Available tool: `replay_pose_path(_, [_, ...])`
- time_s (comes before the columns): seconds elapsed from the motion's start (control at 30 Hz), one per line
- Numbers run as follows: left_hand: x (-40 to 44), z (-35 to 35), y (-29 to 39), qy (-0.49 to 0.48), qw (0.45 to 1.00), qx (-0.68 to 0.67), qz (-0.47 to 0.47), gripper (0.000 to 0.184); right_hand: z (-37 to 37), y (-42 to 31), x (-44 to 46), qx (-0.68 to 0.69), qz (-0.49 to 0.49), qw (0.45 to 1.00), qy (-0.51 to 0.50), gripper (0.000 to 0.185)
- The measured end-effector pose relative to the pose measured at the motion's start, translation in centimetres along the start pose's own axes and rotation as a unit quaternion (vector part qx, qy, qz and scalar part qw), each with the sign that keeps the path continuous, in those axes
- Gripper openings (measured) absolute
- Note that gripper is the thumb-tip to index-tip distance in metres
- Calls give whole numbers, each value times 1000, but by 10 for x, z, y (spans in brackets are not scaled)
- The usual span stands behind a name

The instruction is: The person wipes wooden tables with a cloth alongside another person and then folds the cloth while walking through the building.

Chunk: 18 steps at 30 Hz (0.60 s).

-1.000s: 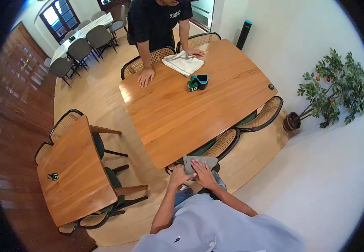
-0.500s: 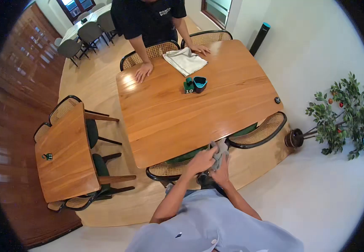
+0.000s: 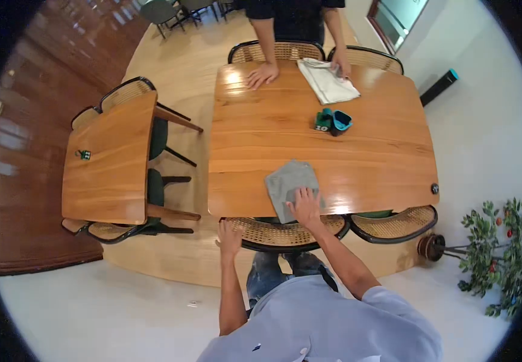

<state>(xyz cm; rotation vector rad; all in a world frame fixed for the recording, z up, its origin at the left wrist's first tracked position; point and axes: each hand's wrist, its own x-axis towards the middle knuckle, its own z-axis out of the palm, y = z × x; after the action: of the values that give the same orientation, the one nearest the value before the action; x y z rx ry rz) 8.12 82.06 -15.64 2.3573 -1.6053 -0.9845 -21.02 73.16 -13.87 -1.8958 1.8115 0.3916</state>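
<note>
A grey cloth (image 3: 291, 184) lies spread at the near edge of the wooden table (image 3: 255, 142), one corner hanging over the edge. My right hand (image 3: 305, 208) rests on the cloth's lower right part with its fingers stretched out. My left hand (image 3: 229, 238) is beside the left end of a cane-backed chair (image 3: 273, 234), fingers apart, holding nothing; whether it touches the chair I cannot tell. Farther back on the table, a green number stand (image 3: 322, 120) marked 10 sits beside a dark, blue-lined cup (image 3: 342, 121).
Across the table, another person rests one hand (image 3: 263, 75) on the wood and the other (image 3: 341, 64) on a folded white cloth (image 3: 330, 84). A second table (image 3: 107, 172) with chairs stands left. A potted plant (image 3: 433, 248) is at right. A round black object (image 3: 434, 189) lies near the right corner.
The grey cloth, bunched between my hands before, now lies spread on the table. My left hand has let go and moved left. The other person's hand has moved onto the white cloth.
</note>
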Motion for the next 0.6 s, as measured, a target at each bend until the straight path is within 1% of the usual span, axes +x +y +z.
replay_pose_path(0.03, [-8,6,3,4,1000,-3,-7,64,8,-4,5,7,-35,998,47,65])
replay_pose_path(0.1, [-21,13,13,80,992,84,56,63,28,-7,14,21,-107,984,139,68])
replay_pose_path(0.13, [-22,10,17,81,992,83,46,63,37,-5,15,20,-115,984,133,68])
replay_pose_path(0.23, [2,-4,22,63,998,23,-19,62,49,11,22,-9,-171,965,197,66])
replay_pose_path(0.27, [11,-3,17,62,998,22,-21,62,49,16,27,-10,-172,965,195,66])
replay_pose_path(0.33, [34,13,0,182,979,-87,-31,62,42,24,31,-7,-82,969,234,69])
replay_pose_path(0.37, [45,20,-7,241,960,-140,-34,62,38,23,39,-9,-82,969,232,69])
replay_pose_path(0.47, [49,16,-6,224,961,-163,-18,60,32,16,68,19,104,949,297,72])
replay_pose_path(0.5, [46,13,-5,216,961,-171,-9,60,32,10,77,20,109,950,293,72])
replay_pose_path(0.6, [38,-1,6,195,968,-156,-9,58,28,-16,109,4,49,946,320,71])
